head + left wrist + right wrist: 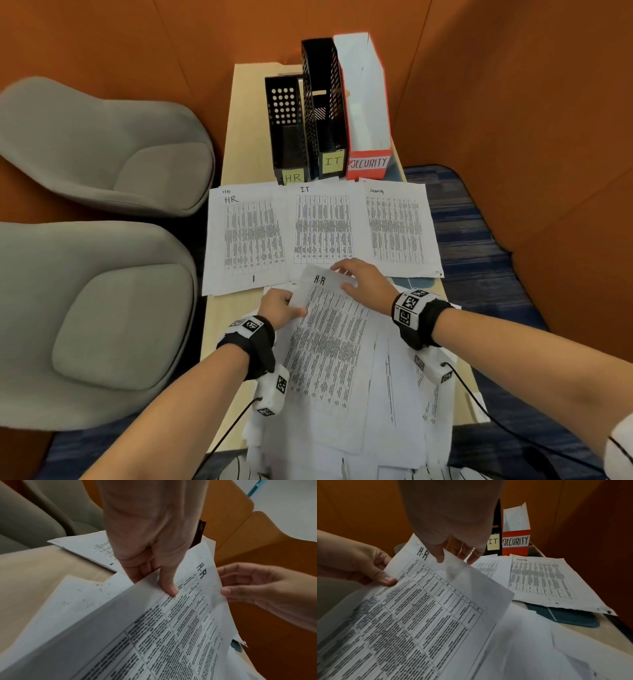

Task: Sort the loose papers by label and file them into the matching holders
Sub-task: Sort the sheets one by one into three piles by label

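Observation:
A printed sheet marked H.R (332, 342) is lifted, tilted, over the loose paper stack (404, 394) at the table's near end. My left hand (281, 306) pinches its left edge, thumb on top (171, 589) and fingers underneath. My right hand (363, 281) pinches the top edge beside the label, thumb (440, 558) on the face and fingers behind. Farther back lie three sorted piles: HR (246, 236), IT (323, 226) and Security (397, 229). Behind them stand the black HR holder (287, 137), the black IT holder (325, 113) and the red-and-white Security holder (368, 102).
The narrow wooden table (236, 144) is hemmed in by orange walls. Two grey chairs (102, 144) (96, 318) stand along its left side, with blue carpet on its right. A flat teal object (565, 616) pokes out from under the Security pile.

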`<action>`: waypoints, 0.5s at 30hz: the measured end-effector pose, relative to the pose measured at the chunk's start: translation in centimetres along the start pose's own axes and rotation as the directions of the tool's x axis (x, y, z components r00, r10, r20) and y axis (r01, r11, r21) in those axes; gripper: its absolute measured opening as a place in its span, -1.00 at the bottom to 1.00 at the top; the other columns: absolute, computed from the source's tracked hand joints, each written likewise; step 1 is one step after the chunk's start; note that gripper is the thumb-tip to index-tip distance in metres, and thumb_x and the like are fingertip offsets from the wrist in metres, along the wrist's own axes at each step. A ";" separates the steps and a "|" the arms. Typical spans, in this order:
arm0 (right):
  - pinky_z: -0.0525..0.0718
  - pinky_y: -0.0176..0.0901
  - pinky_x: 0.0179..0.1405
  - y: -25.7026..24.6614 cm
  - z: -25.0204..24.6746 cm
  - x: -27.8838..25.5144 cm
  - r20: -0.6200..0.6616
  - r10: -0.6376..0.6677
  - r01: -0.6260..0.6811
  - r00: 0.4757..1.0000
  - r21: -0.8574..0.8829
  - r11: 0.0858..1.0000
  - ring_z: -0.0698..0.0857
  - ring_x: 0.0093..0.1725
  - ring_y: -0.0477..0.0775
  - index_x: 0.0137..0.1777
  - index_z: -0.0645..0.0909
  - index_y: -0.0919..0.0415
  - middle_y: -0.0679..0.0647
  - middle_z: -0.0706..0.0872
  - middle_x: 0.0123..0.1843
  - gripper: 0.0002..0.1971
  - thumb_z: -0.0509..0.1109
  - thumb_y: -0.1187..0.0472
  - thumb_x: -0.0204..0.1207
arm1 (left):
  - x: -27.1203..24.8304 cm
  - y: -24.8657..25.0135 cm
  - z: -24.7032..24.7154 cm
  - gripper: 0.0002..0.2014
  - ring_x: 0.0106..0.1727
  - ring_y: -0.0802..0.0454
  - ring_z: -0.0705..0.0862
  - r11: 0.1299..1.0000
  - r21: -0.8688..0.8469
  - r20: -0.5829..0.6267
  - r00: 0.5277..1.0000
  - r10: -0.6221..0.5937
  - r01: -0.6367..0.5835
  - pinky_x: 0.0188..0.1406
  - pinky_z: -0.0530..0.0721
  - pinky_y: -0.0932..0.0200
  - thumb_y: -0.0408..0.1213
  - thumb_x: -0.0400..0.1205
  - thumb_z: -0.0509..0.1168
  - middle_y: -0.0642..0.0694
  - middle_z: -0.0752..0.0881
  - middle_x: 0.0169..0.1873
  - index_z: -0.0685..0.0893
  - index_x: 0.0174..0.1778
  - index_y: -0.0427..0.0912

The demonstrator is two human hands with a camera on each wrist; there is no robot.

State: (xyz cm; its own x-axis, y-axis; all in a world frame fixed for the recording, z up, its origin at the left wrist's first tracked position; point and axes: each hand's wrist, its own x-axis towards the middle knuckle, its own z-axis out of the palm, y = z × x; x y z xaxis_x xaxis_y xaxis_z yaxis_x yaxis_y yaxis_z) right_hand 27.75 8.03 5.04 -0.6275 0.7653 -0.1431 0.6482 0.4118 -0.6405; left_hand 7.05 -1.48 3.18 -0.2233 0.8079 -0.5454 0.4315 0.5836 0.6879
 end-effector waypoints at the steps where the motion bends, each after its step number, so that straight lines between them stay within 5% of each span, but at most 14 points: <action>1: 0.53 -0.15 0.25 -0.4 0.0 0.1 -0.028 -0.030 0.029 0.999 -0.014 0.999 0.60 0.18 0.01 0.35 0.56 0.09 0.05 0.65 0.22 -0.64 0.33 0.27 0.56 | 0.0 0.1 0.0 -0.78 -0.28 -0.04 0.69 1.000 -0.010 -0.012 1.000 -0.002 0.002 -0.27 0.64 0.16 -0.31 0.38 0.59 -0.19 0.78 -0.28 0.78 -0.18 -0.36; 5: 0.50 -0.15 0.34 -1.7 0.8 0.3 -0.046 -0.098 0.097 0.994 -0.020 0.995 0.59 0.27 0.04 0.42 0.52 0.14 0.09 0.60 0.31 -0.62 0.31 0.23 0.60 | 0.1 0.2 0.3 -0.74 -0.16 -0.14 0.74 0.991 -0.132 -0.016 1.000 -0.001 -0.001 -0.11 0.73 -0.01 -0.30 0.43 0.56 -0.27 0.78 -0.14 0.73 -0.04 -0.32; 9: 0.36 -0.13 0.54 -2.2 2.2 -0.1 -0.090 -0.105 0.109 0.990 0.037 0.993 0.40 0.50 0.04 0.60 0.28 0.08 0.10 0.39 0.51 -0.43 0.31 0.22 0.60 | -0.1 0.3 0.5 -0.70 0.00 -0.23 0.74 0.969 -0.243 0.040 0.999 -0.031 0.040 0.11 0.72 -0.20 -0.36 0.52 0.45 -0.27 0.76 0.00 0.62 0.15 -0.30; 15: 0.28 0.00 0.61 -2.4 3.5 -0.5 0.020 -0.083 0.084 0.996 -0.046 0.995 0.26 0.62 0.14 0.66 0.16 0.01 0.14 0.21 0.65 -0.39 0.27 0.16 0.64 | -0.7 -0.6 1.0 -0.63 0.11 -0.17 0.70 0.990 -0.142 0.071 0.997 -0.014 0.024 0.17 0.68 -0.22 -0.47 0.52 0.36 -0.20 0.71 0.07 0.51 0.23 -0.18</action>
State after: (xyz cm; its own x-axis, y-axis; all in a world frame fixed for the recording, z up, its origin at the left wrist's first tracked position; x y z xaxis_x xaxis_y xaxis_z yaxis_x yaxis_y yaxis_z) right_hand 25.00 4.93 4.05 -0.6877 0.7184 -0.1044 0.6123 0.4967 -0.6151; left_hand 7.79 -2.45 2.64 -0.1665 0.7920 -0.5874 0.2979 0.6083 0.7357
